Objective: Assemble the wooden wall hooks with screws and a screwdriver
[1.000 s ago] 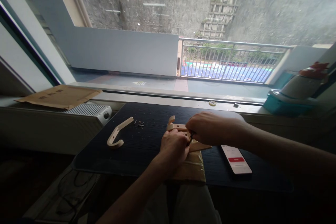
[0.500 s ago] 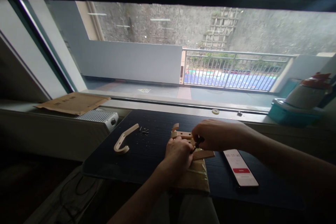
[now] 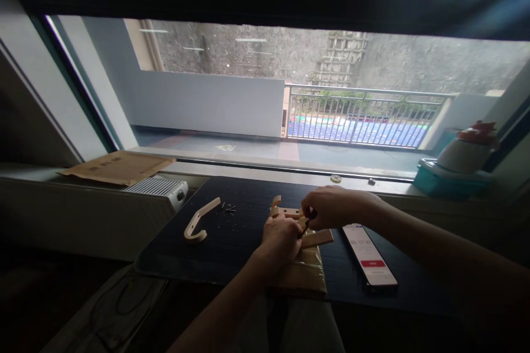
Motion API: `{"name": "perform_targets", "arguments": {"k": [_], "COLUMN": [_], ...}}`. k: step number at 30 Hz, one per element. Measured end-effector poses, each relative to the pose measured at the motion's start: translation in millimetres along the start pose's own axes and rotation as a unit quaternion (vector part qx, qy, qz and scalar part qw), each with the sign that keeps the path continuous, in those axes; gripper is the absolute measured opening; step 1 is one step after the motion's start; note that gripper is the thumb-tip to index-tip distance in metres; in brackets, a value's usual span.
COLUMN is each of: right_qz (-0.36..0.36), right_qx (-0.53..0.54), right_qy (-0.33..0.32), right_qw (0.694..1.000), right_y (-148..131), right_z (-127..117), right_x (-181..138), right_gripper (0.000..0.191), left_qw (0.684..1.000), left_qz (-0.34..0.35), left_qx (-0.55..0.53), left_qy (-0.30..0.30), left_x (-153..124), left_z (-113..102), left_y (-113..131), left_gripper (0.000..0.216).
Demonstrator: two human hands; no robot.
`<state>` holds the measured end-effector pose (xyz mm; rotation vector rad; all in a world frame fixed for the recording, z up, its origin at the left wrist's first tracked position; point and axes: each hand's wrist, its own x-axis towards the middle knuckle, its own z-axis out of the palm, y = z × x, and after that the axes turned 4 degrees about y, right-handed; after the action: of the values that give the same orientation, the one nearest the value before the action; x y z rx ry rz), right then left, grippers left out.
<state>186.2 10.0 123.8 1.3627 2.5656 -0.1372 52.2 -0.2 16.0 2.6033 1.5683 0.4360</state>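
My left hand [image 3: 281, 238] is closed over pale wooden hook pieces [image 3: 285, 212] with drilled holes, pressing them on a wrapped brown block [image 3: 304, 276]. A flat wooden bar [image 3: 318, 239] sticks out to the right of that hand. My right hand [image 3: 329, 207] grips the dark handle of a small screwdriver [image 3: 306, 225], its shaft slanting down toward the left fingers. The tip is hidden there. Another curved wooden hook [image 3: 192, 226] lies to the left on the table, beside several loose screws [image 3: 230, 208].
The dark table [image 3: 174, 256] stands against a window sill. A phone [image 3: 370, 259] showing a timer lies right of the block, below my right forearm. A teal box [image 3: 449, 176] with a white, red-topped container and a tape roll [image 3: 335, 178] sit on the sill. A brown envelope [image 3: 118, 166] is at left.
The camera view has tilted up slightly, showing more of the upper window. Both hands stay at the wooden pieces, with the screwdriver still in my right hand and its handle slightly shifted.
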Motion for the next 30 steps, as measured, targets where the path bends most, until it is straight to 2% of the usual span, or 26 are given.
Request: {"name": "perform_targets", "arguments": {"k": [5, 13, 22, 30], "right_qz": [-0.028, -0.030, -0.072, -0.069], "right_qx": [0.019, -0.004, 0.008, -0.009], "right_qy": [-0.007, -0.012, 0.014, 0.004], "right_qw": [0.999, 0.999, 0.997, 0.998], "right_y": [-0.9, -3.9, 3.2, -0.9], "right_z": [-4.6, -6.3, -0.5, 1.0], "right_x": [-6.7, -7.8, -1.3, 2.6], "right_gripper": [0.021, 0.019, 0.020, 0.013], "left_qw": [1.000, 1.000, 1.000, 1.000], "left_qz": [0.011, 0.016, 0.007, 0.002], "left_qx": [0.000, -0.002, -0.014, -0.016], "left_qy": [0.002, 0.000, -0.020, -0.019], "left_x": [-0.1, 0.7, 3.1, 3.1], "left_z": [1.9, 2.8, -1.6, 0.2], "left_y": [-1.9, -2.1, -0.8, -1.2], "left_gripper": [0.014, 0.015, 0.012, 0.011]}}
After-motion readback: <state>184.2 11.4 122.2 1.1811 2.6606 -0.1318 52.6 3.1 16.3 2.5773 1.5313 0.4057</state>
